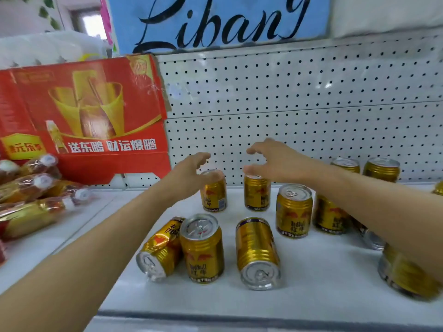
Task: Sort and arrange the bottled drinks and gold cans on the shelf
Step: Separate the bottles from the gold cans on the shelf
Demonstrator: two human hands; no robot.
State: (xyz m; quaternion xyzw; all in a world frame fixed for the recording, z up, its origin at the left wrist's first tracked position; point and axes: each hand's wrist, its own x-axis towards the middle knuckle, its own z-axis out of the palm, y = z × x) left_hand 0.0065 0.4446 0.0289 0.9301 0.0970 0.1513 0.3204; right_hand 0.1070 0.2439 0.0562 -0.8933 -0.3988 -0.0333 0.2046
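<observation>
Several gold cans stand or lie on the white shelf point(311, 271). My left hand point(191, 171) hovers with relaxed fingers over the top of an upright can point(214, 195) near the back, its thumb at the rim. My right hand point(273, 161) is spread above a second upright can point(257, 194) beside it, thumb close to the lid. Neither hand grips a can. In front, one can point(202, 250) stands upright between two lying cans point(160, 250) point(257, 252). Bottled drinks point(31, 188) lie in a pile at the left.
A red carton point(84, 116) leans against the white pegboard back wall point(299, 97) at the left. More gold cans stand at the right point(294, 209) point(381, 168), and one point(407, 276) lies partly under my right forearm. The shelf's front edge point(239, 316) runs across the bottom.
</observation>
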